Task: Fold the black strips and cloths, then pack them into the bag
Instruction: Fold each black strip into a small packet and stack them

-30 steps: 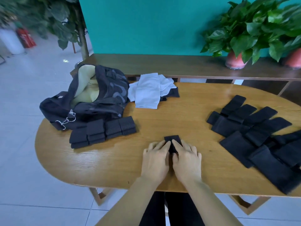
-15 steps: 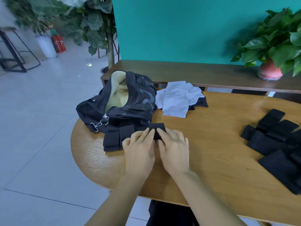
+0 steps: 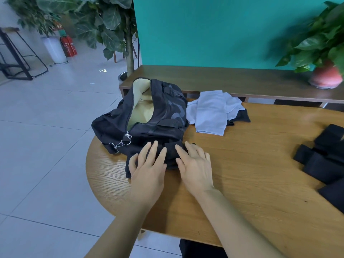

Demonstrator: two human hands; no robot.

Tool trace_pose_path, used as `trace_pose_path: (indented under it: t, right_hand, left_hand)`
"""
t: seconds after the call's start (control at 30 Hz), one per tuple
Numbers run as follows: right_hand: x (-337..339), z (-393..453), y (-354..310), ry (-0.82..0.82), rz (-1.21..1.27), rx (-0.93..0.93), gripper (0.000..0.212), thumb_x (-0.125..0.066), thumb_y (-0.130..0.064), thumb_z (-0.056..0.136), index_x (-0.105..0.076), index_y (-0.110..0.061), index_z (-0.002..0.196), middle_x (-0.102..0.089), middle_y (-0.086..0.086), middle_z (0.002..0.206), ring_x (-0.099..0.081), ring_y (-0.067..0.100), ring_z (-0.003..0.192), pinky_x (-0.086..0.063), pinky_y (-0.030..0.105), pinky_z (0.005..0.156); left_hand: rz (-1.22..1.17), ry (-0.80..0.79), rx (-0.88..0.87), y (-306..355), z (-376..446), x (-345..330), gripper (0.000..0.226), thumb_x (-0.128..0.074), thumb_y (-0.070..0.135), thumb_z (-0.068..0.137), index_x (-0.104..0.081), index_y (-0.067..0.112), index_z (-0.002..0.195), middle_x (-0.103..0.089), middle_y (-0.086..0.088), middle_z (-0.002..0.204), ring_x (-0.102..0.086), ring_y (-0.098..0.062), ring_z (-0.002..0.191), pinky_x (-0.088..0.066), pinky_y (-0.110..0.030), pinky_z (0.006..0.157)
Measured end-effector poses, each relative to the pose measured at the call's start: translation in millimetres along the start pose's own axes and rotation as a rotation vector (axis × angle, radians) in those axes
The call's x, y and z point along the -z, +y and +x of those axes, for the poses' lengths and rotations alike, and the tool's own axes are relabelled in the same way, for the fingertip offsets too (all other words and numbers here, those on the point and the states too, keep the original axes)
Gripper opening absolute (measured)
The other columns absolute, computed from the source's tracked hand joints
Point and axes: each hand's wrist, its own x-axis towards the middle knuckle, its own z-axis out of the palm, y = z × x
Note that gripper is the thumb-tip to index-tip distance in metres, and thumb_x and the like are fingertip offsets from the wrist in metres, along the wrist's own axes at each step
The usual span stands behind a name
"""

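A: What's changed? B: Both hands have slid the newly folded strip left across the table (image 3: 251, 164) to the stack of folded strips (image 3: 170, 155) just near the open bag (image 3: 149, 116). The left hand (image 3: 147, 164) and right hand (image 3: 195, 164) lie flat, fingers spread, pressing it.

A: So packing comes later? B: Likely; unfolded strips (image 3: 323, 161) wait far right, cut off. The hands hide most of the stack, and the cloths (image 3: 214, 112) are unfolded.

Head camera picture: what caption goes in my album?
Both hands press folded black strips beside the open bag.
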Motion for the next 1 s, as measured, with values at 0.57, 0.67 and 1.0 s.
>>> trace_pose_path:
  t: [0.57, 0.67, 1.0]
  right_hand:
    - [22.2, -8.8, 7.6, -0.050, -0.024, 0.034, 0.045, -0.070, -0.004, 0.081, -0.063, -0.014, 0.124, -0.063, 0.008, 0.124, -0.052, 0.029, 0.125, -0.042, 0.045, 0.100]
    - [38.3, -20.5, 23.5, -0.044, -0.042, 0.010, 0.045, -0.070, -0.002, 0.080, -0.063, -0.013, 0.123, -0.064, 0.010, 0.124, -0.053, 0.030, 0.124, -0.043, 0.045, 0.099]
    - [105.2, -83.5, 126.4, 0.016, -0.173, -0.184, 0.041, -0.071, -0.003, 0.080, -0.065, -0.008, 0.121, -0.066, 0.014, 0.119, -0.056, 0.034, 0.119, -0.047, 0.048, 0.090]
  left_hand:
    - [0.076, -0.205, -0.088, 10.9, 2.6, 7.9, 0.093, -0.072, 0.001, 0.069, -0.030, 0.025, 0.148, -0.026, -0.006, 0.158, -0.015, -0.022, 0.147, -0.004, -0.046, 0.113]
    - [0.019, -0.180, -0.138, 39.7, 3.1, 11.1, 0.083, -0.068, 0.001, 0.075, -0.033, 0.024, 0.147, -0.030, -0.007, 0.157, -0.021, -0.022, 0.146, -0.008, -0.044, 0.113]
    - [-0.156, -0.289, -0.337, 166.0, -1.5, -2.2, 0.066, -0.039, 0.008, 0.099, -0.009, 0.027, 0.155, 0.001, 0.000, 0.163, 0.004, -0.016, 0.149, 0.005, -0.038, 0.118]
